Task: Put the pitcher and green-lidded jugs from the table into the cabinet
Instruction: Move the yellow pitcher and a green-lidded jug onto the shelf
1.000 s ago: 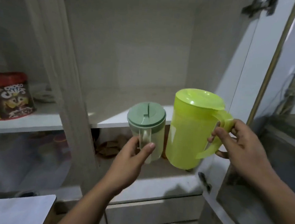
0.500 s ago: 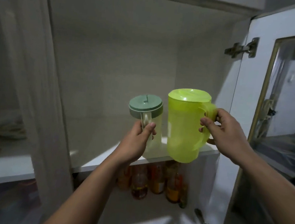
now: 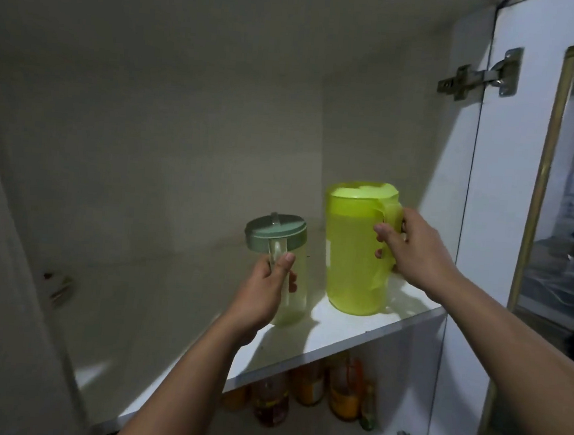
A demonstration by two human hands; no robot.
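Both vessels look nearly stowed: the right hand [image 3: 417,251] grips the pitcher [image 3: 358,254] near the shelf's [image 3: 320,343] front right corner, the left hand [image 3: 262,291] clasps a green-lidded jug [image 3: 283,268] beside it, neither released yet.

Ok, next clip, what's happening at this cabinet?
A person is putting two containers on the upper cabinet shelf. The right hand grips the handle of the yellow-green pitcher, which appears to rest on the shelf. The left hand holds the green-lidded jug by its handle just left of it, at or just above the shelf. Bottles stand below.
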